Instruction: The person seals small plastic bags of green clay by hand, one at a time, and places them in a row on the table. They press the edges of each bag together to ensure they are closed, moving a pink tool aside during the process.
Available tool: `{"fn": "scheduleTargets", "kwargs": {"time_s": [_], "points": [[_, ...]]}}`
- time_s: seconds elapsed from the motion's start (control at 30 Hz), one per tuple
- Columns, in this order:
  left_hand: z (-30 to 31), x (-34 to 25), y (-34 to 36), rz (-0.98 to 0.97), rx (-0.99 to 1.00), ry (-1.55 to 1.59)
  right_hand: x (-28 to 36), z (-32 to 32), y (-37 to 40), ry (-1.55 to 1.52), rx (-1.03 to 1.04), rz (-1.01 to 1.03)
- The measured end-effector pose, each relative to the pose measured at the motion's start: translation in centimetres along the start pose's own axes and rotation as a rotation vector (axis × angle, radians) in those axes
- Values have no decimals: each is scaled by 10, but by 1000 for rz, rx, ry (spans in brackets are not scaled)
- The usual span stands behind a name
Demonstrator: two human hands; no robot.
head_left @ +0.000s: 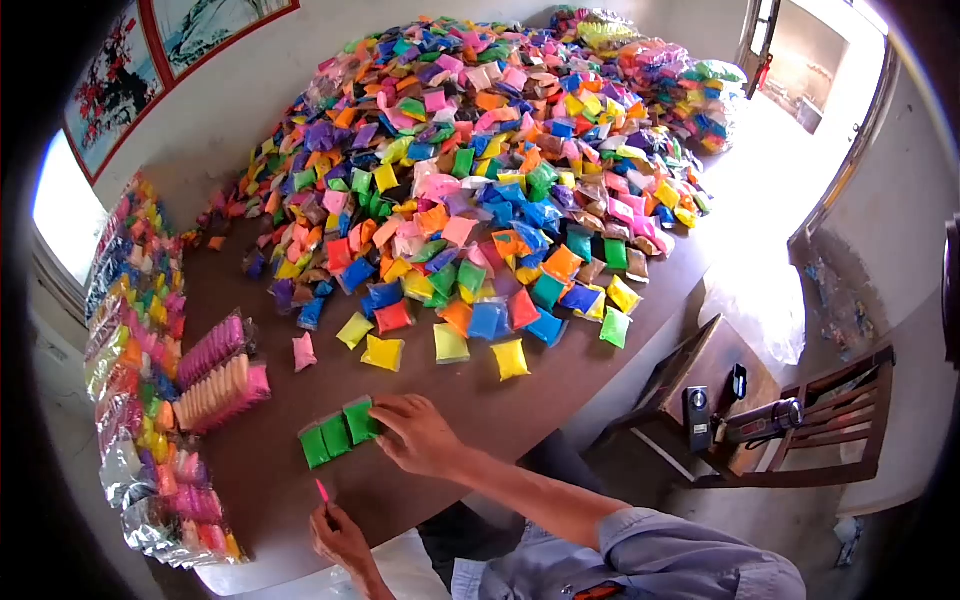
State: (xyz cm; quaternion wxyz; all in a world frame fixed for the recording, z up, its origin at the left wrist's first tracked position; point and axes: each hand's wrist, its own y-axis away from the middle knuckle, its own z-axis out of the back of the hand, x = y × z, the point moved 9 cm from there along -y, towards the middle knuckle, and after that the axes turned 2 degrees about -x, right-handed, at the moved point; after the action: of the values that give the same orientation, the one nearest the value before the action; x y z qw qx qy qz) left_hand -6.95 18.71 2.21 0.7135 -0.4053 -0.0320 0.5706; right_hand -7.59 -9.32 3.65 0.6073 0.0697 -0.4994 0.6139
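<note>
Three small clear packets of bright green filling lie in an overlapping row on the brown table [470, 410]. My right hand [418, 436] is closed, thumb and fingers at the edge of the rightmost green packet [360, 421]. The middle green packet [336, 436] and the left green packet [314, 448] lie beside it, untouched. Nearer the table's front edge, my left hand [342, 536] is closed around a narrow pink stick-like thing [322, 490]. Only its pointed upper part shows above my fingers.
A large heap of coloured packets [470, 180] covers the far table. Loose ones, such as a yellow packet [510, 360], lie along its front. Bagged packets [150, 370] line the left edge, beside stacked pink and peach rows [222, 385]. A wooden chair [835, 420] stands at right.
</note>
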Motion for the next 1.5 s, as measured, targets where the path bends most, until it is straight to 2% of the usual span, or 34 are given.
{"fn": "scheduleTargets", "kwargs": {"time_s": [0.17,0.27,0.4,0.47,0.53,0.6,0.63,0.7,0.77,0.9,0.97,1.0,1.03,1.1,1.13,1.23,1.37,1.43,1.5], "points": [[0,3,0,32,19,-30,-7,14,20,-107,25,-75],[0,3,-1,20,19,-6,-6,41,23,-181,-55,-64],[-1,6,1,56,33,4,-23,112,1,81,-288,-31],[0,9,0,104,45,29,-42,153,-20,192,-344,-128],[2,0,-2,103,79,25,-77,184,-39,337,-572,-170],[5,-4,-4,93,46,38,-99,203,-64,414,-454,-406],[7,-7,-5,67,22,49,-106,207,-75,415,-447,-394],[9,-6,-6,84,8,70,-138,197,-88,627,-304,-564],[10,-5,-6,90,4,87,-148,190,-90,649,-291,-542],[14,-8,-8,50,-11,101,-139,195,-83,584,-429,-451],[16,-10,-9,57,-11,113,-121,202,-74,414,-500,-277],[17,-13,-10,49,-11,112,-128,199,-65,247,-526,-245],[19,-15,-10,40,-11,111,-113,200,-58,249,-521,-244],[19,-15,-11,41,-26,116,-120,175,-33,-344,-387,-572],[20,-15,-10,36,-39,121,-110,162,-26,-495,-350,-512],[14,-8,-6,91,0,116,-84,134,11,-511,-276,-610],[12,-14,-6,-16,-10,-6,-63,93,53,-653,-153,-629],[9,-12,-7,16,72,-43,-52,81,65,-656,-87,-701],[14,-25,-10,-108,13,-129,-45,72,71,-632,-35,-658]]}}
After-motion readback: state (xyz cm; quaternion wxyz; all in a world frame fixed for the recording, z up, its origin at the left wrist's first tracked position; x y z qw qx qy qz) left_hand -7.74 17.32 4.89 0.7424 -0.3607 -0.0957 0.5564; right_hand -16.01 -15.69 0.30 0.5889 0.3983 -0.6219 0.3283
